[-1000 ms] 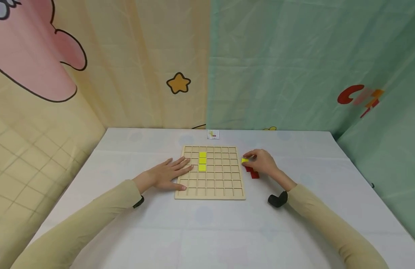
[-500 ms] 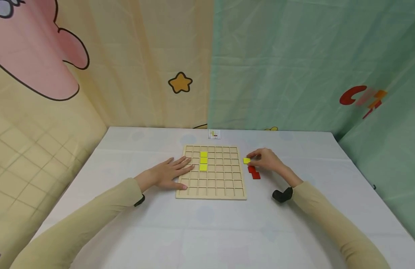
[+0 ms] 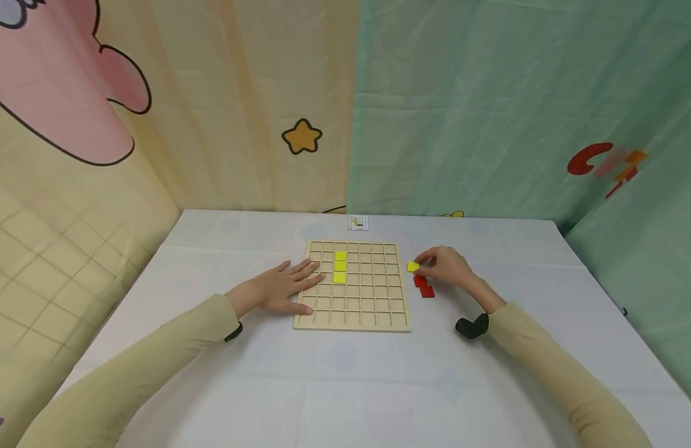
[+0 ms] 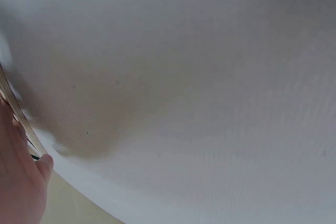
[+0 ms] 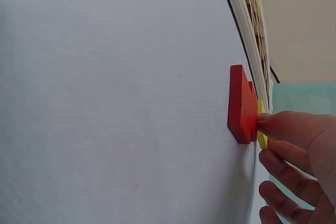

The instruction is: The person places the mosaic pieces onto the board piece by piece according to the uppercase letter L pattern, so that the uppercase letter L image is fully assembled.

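Note:
A wooden grid board (image 3: 353,311) lies on the table, with a column of yellow square tiles (image 3: 340,266) set in its upper left part. My left hand (image 3: 280,289) rests spread on the board's left edge, fingers straight; the left wrist view shows only part of this hand (image 4: 21,177) at the board's edge. Right of the board, my right hand (image 3: 448,267) pinches a yellow tile (image 3: 413,266) between thumb and fingers. Two red tiles (image 3: 427,292) lie just below it on the table. In the right wrist view the yellow tile (image 5: 262,139) shows partly behind a red tile (image 5: 239,106).
A small printed grid card (image 3: 359,223) with coloured squares lies beyond the board, near the table's back edge. Curtains (image 3: 463,112) hang behind the white-covered table (image 3: 345,386). A black wrist strap (image 3: 472,326) sits at the right sleeve.
My right hand has drawn slightly right with the yellow tile, which now stands apart from the red tiles and looks tilted. The left hand stays on the board; the head view has shifted slightly.

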Demonstrator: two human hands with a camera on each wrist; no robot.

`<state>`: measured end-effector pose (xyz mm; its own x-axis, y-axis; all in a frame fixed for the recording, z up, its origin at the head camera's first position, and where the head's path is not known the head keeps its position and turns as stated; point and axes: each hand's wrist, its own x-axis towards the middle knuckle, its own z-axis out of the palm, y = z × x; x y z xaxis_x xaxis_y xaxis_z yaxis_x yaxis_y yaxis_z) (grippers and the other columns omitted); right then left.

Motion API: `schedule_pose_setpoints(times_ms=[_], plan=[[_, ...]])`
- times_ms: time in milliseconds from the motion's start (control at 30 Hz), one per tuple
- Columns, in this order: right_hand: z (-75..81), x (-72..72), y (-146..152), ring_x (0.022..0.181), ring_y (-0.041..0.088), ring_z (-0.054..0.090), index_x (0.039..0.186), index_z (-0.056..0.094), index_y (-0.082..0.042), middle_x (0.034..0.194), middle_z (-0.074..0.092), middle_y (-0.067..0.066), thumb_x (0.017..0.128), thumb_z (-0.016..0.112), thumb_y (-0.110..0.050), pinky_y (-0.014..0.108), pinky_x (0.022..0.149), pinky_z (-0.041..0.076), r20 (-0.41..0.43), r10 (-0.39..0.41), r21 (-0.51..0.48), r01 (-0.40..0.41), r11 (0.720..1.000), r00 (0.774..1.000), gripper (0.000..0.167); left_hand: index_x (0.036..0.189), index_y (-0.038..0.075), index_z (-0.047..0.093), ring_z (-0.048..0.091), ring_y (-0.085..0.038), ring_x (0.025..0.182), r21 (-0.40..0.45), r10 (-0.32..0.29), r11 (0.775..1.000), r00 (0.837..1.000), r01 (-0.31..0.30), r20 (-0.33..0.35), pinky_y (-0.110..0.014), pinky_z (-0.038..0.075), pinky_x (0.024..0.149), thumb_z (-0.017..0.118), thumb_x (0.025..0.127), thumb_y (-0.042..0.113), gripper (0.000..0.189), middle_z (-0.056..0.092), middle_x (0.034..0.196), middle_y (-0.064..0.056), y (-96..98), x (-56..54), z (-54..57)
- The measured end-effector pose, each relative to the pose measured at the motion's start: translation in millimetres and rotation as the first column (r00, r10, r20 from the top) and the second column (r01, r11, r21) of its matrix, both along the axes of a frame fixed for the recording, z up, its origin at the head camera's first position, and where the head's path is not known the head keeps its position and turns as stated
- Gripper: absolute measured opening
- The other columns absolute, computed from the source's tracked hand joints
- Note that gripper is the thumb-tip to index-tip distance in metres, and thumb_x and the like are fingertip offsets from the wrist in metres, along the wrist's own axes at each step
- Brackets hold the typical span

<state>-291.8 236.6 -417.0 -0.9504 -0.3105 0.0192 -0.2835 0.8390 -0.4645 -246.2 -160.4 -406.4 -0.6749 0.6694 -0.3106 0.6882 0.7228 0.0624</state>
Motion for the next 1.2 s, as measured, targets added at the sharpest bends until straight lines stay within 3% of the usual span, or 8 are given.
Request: schedule_pose_setpoints(times_ms=[167, 500, 1200], plan=[[3.5, 6.8, -3.9, 0.075, 0.018, 0.054, 0.103, 0.075, -0.008, 0.098, 0.073, 0.008, 0.081, 0.076, -0.028, 0.025, 0.06, 0.043, -0.057, -0.036, 0.035, 0.038, 0.999, 0.998, 0.03, 0.156, 0.025, 0.012, -0.001, -0.027, 0.151, -0.003, 0.002, 1.0, 1.0, -0.002, 0.001, -0.057, 0.008, 0.119, 0.039, 0.091, 0.069, 0.083, 0.001, 0.164, -0.005, -0.3, 0.3, 1.0], [13.2, 22.4, -17.7, 0.083, 0.019, 0.06, 0.102, 0.076, -0.011, 0.096, 0.074, 0.005, 0.08, 0.075, -0.028, 0.028, 0.064, 0.048, -0.173, -0.01, 0.032, 0.016, 0.999, 0.985, 0.027, 0.156, 0.026, 0.01, -0.002, -0.026, 0.151, -0.017, 0.005, 1.0, 1.0, -0.005, 0.002, -0.057, 0.008, 0.119, 0.038, 0.091, 0.07, 0.083, -0.001, 0.164, -0.004, -1.2, -0.7, 0.0], [12.5, 40.9, -71.6, 0.077, 0.016, 0.06, 0.1, 0.077, -0.015, 0.094, 0.075, 0.0, 0.078, 0.079, -0.029, 0.025, 0.059, 0.044, -0.184, 0.085, -0.048, -0.095, 0.994, 0.979, 0.027, 0.156, 0.025, 0.009, -0.001, -0.028, 0.151, -0.019, 0.005, 1.0, 1.0, -0.005, 0.004, -0.057, 0.009, 0.119, 0.038, 0.091, 0.07, 0.084, -0.001, 0.164, -0.005, -1.6, -2.0, -2.4]])
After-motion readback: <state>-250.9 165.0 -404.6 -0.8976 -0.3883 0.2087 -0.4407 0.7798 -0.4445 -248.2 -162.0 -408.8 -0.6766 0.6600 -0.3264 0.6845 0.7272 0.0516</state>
